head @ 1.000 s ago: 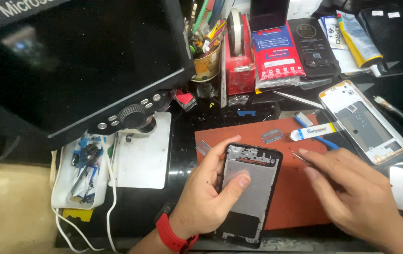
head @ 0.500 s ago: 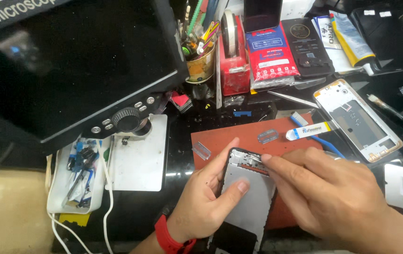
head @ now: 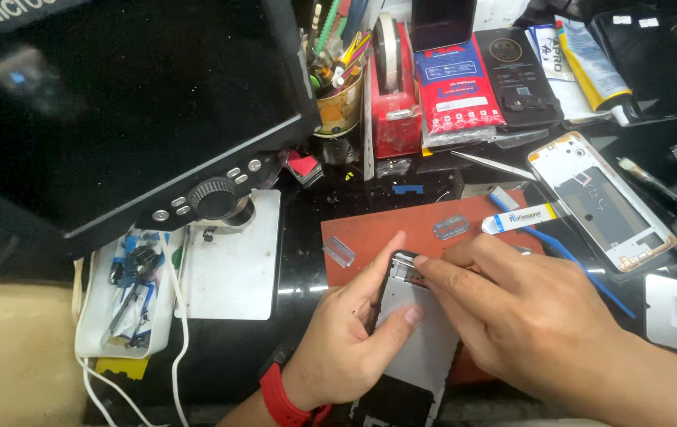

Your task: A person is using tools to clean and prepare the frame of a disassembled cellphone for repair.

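An opened dark phone body [head: 413,348] lies on a rust-red work mat [head: 370,237] near the table's front. My left hand [head: 346,340], with a red band on the wrist, grips the phone's left edge, thumb resting on its grey inner plate. My right hand [head: 512,308] lies over the phone's right side, its fingertips pinched at the phone's top edge; whether they hold a small tool is hidden. Two razor blades lie on the mat: one [head: 339,251] left of the phone, one [head: 450,227] above my right hand.
A microscope with a large black screen [head: 117,103] and white base plate [head: 231,253] fills the left. A white tray of small parts [head: 129,292] sits beside it. Behind are a pen cup [head: 338,95], red tape dispenser [head: 390,95] and packets. A white phone frame [head: 603,202] and blue-handled brush [head: 560,245] lie right.
My right hand has moved left from the mat's right side onto the phone's top edge. My left hand has kept its grip, and the phone has tilted slightly.
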